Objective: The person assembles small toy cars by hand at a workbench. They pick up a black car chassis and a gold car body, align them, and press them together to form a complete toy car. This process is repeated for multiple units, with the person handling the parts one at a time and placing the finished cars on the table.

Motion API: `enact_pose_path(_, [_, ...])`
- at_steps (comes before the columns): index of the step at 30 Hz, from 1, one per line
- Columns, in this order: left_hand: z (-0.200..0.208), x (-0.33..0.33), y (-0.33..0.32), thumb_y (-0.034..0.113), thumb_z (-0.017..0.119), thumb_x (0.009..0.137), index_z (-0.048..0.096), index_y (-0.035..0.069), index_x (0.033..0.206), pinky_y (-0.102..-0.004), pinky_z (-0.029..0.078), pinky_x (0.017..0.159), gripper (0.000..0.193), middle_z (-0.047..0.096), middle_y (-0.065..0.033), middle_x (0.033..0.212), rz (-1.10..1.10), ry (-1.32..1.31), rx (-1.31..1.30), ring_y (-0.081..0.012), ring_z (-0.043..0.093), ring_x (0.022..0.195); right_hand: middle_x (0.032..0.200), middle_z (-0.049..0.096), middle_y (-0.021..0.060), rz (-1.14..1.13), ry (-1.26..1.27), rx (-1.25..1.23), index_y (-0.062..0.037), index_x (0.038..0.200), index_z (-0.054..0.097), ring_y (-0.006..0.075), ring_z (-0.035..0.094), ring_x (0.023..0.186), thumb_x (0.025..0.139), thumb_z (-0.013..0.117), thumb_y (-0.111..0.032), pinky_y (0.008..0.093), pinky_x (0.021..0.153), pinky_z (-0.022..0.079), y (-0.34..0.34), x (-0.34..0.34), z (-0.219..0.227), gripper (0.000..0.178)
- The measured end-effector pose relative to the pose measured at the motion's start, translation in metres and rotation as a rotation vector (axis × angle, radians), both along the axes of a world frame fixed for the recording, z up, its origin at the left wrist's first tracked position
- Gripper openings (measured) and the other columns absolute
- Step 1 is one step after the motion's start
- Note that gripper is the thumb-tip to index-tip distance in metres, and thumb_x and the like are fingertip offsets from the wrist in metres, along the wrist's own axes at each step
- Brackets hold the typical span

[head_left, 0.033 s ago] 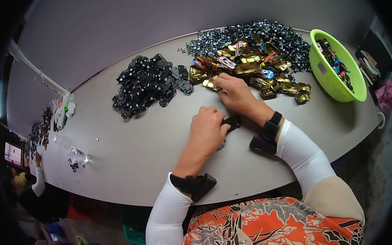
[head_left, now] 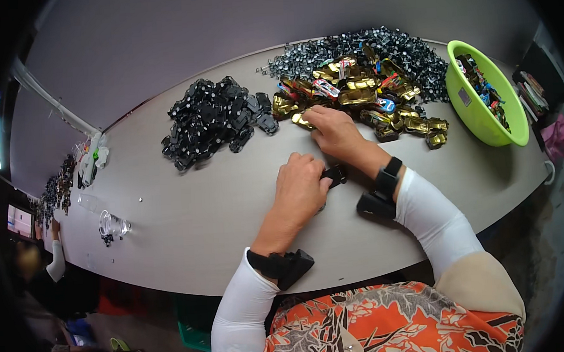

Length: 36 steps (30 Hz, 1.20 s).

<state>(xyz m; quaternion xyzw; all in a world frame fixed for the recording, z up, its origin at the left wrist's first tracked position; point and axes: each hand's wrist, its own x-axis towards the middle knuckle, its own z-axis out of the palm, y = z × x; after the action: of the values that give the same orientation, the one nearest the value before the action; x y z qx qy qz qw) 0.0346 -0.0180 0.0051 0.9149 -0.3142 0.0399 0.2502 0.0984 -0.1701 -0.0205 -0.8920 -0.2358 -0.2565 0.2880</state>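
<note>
My left hand (head_left: 300, 184) is closed around a black toy car base (head_left: 337, 175), one end of which sticks out past the thumb; the palm hides the rest. Farther off, my right hand (head_left: 338, 133) reaches the near left edge of a pile of gold toy car bodies (head_left: 357, 97). Its fingers are pinched on a gold car body (head_left: 301, 121), which still lies against the pile. A few bodies in that pile show white, red and blue printed patches. To the left rests a heap of black car bases (head_left: 209, 125) with pale round spots.
Small dark and silvery parts (head_left: 377, 47) are heaped along the back. A lime-green basin (head_left: 519, 122) with colourful toy cars stands at the right. Farther left are a clear plastic cup (head_left: 113, 224) and a white tool (head_left: 89, 164). Another person's hand (head_left: 55, 227) works at the far left.
My right hand has shifted very slightly left while at the gold car body. My left hand keeps its hold on the black toy car base.
</note>
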Motion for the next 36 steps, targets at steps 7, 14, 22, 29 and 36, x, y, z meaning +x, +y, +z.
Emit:
enact_pose_path(7, [-0.007, 0.002, 0.027, 0.001, 0.066, 0.073, 0.062, 0.001, 0.076, -0.0286, 0.047, 0.053, 0.005, 0.061, -0.0050, 0.072, 0.258, 0.630, -0.818, -0.0148, 0.060, 0.063, 0.072, 0.057, 0.0039, 0.156, 0.371, 0.404, -0.0030, 0.090, 0.056, 0.0175, 0.057, 0.061, 0.068, 0.059, 0.001, 0.0300, 0.050, 0.044, -0.010, -0.015, 0.008, 0.023])
enact_pose_path(14, [-0.002, 0.003, 0.027, 0.003, 0.067, 0.076, 0.063, -0.002, 0.094, -0.0196, 0.049, 0.047, 0.019, 0.063, -0.0063, 0.082, 0.123, 0.916, -1.074, -0.0112, 0.060, 0.060, 0.071, 0.056, 0.0040, 0.069, 1.241, 0.906, -0.0029, 0.084, 0.057, 0.0115, 0.049, 0.047, 0.067, 0.066, -0.001, 0.0245, 0.040, 0.036, -0.067, -0.071, 0.011, 0.019])
enact_pose_path(22, [-0.010, 0.006, 0.033, 0.013, 0.074, 0.065, 0.062, 0.000, 0.079, -0.0328, 0.047, 0.059, 0.022, 0.060, -0.0082, 0.074, 0.346, 0.278, -0.361, -0.0212, 0.058, 0.065, 0.081, 0.056, 0.0116, -0.101, 0.300, 0.239, -0.0004, 0.083, 0.057, 0.0296, 0.057, 0.071, 0.068, 0.066, -0.007, 0.0362, 0.063, 0.045, -0.039, -0.088, 0.024, 0.019])
enact_pose_path(29, [0.001, 0.003, 0.032, 0.023, 0.078, 0.060, 0.058, 0.002, 0.072, -0.0390, 0.045, 0.063, 0.031, 0.060, -0.0118, 0.074, 0.399, 0.152, -0.124, -0.0297, 0.057, 0.070, 0.079, 0.053, 0.0133, -0.115, 0.315, -0.203, -0.0044, 0.086, 0.056, 0.0340, 0.057, 0.067, 0.069, 0.066, -0.015, 0.0430, 0.060, 0.046, -0.016, -0.093, 0.020, 0.023])
enact_pose_path(36, [-0.015, 0.012, 0.042, 0.019, 0.077, 0.065, 0.057, 0.000, 0.067, -0.0295, 0.042, 0.046, 0.028, 0.059, -0.0101, 0.056, 0.444, 0.056, -0.186, -0.0172, 0.055, 0.046, 0.077, 0.059, 0.0137, -0.129, 0.381, 0.168, 0.0000, 0.085, 0.058, 0.0305, 0.059, 0.068, 0.068, 0.063, -0.004, 0.0376, 0.061, 0.047, -0.034, -0.090, 0.032, 0.019])
